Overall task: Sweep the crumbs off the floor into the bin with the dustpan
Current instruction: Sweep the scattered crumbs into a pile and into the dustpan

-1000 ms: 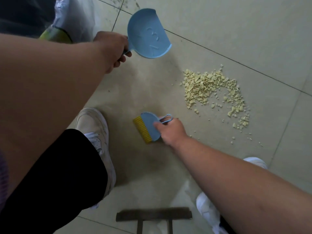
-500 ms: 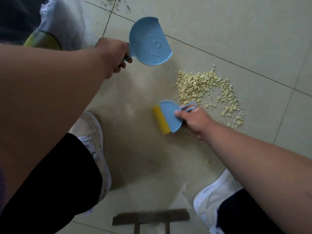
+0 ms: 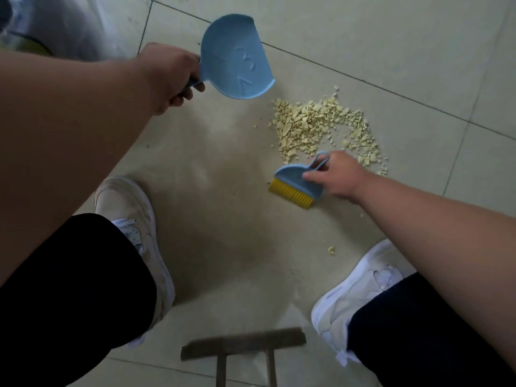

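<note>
A heap of pale yellow crumbs (image 3: 315, 127) lies on the tiled floor, right of centre. My left hand (image 3: 170, 76) grips the handle of a blue dustpan (image 3: 234, 60), which is lifted and tilted just left of and above the heap. My right hand (image 3: 335, 174) holds a small blue brush (image 3: 296, 182) with yellow bristles by its looped handle. The bristles point toward me at the near edge of the heap. One stray crumb (image 3: 331, 250) lies closer to my right shoe. A bin lined with a clear plastic bag (image 3: 69, 26) stands at the top left, partly out of frame.
My left white shoe (image 3: 134, 227) and right white shoe (image 3: 360, 294) stand on the floor on either side. A dark wooden stool edge (image 3: 243, 344) juts in at the bottom. Tile seams cross the floor behind the heap.
My right hand has carried the brush from the left of the heap to its near right edge, and the bristles now face me. The dustpan has stayed beside the heap.
</note>
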A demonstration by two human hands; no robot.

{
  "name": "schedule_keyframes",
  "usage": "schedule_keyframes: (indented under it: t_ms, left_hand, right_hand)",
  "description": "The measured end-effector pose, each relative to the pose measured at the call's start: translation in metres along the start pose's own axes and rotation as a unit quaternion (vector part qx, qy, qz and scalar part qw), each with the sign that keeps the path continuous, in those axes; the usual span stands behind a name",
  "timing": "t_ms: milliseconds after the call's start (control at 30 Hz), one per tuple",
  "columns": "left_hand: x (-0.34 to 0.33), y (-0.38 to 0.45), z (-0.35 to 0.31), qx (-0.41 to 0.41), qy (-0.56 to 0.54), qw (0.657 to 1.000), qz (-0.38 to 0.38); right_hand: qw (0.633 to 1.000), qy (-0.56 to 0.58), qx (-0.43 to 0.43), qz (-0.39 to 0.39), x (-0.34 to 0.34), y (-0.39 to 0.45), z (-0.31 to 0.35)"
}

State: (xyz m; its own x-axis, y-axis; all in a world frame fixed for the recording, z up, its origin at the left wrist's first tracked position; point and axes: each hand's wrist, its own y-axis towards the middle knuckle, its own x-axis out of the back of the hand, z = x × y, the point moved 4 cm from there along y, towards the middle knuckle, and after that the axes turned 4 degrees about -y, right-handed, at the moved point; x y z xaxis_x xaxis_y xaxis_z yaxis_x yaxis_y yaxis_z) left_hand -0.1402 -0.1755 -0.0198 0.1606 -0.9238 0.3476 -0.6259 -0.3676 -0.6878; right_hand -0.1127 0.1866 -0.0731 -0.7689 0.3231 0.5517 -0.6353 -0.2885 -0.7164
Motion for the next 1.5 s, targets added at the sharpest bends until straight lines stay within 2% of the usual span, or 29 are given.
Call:
schedule_keyframes:
  t_ms: [133, 267, 367, 500, 600, 667, 733, 833, 967, 1100, 1267, 1367, 1500]
  left_hand:
    - [-0.005, 0.004, -0.002, 0.0, 0.019, 1.0, 0.002]
    - [-0.013, 0.009, 0.0, -0.007, 0.034, 0.999, 0.009]
    - [-0.018, 0.01, 0.001, -0.006, 0.038, 0.999, 0.021]
    - [-0.023, 0.013, 0.001, 0.009, 0.048, 0.998, 0.039]
    - [-0.026, 0.016, 0.001, 0.017, 0.049, 0.998, 0.044]
    - [-0.028, 0.017, 0.001, 0.021, 0.046, 0.998, 0.044]
    - [-0.03, 0.019, 0.0, 0.019, 0.046, 0.998, 0.044]
    - [-0.033, 0.018, -0.001, 0.016, 0.049, 0.997, 0.052]
    - [-0.033, 0.019, -0.001, 0.016, 0.049, 0.997, 0.052]
    - [-0.034, 0.019, -0.008, 0.005, 0.059, 0.997, 0.051]
    - [-0.035, 0.02, -0.016, -0.004, 0.056, 0.997, 0.049]
    - [-0.036, 0.02, -0.017, -0.004, 0.061, 0.997, 0.055]
    - [-0.039, 0.017, -0.015, -0.006, 0.066, 0.996, 0.063]
  right_hand:
    - [0.991, 0.098, -0.014, -0.091, 0.049, 0.013, -0.005]
    - [0.987, 0.144, -0.027, -0.071, 0.058, 0.014, -0.013]
    - [0.984, 0.173, -0.034, 0.013, 0.049, 0.001, -0.018]
    - [0.984, -0.015, -0.006, 0.179, 0.011, -0.036, -0.032]
    - [0.944, -0.158, 0.021, 0.288, -0.027, -0.063, -0.057]
    - [0.925, -0.21, 0.026, 0.316, -0.044, -0.075, -0.07]
    - [0.917, -0.251, 0.047, 0.308, -0.05, -0.08, -0.074]
    - [0.929, -0.258, 0.053, 0.258, -0.037, -0.064, -0.074]
    - [0.958, -0.233, 0.058, 0.157, 0.01, -0.026, -0.059]
    - [0.972, -0.215, 0.068, 0.064, 0.06, 0.003, -0.037]
    - [0.984, -0.167, 0.054, -0.012, 0.092, 0.019, -0.021]
    - [0.99, -0.137, 0.041, 0.005, 0.095, 0.014, -0.022]
    - [0.965, -0.211, 0.052, 0.144, 0.065, -0.014, -0.045]
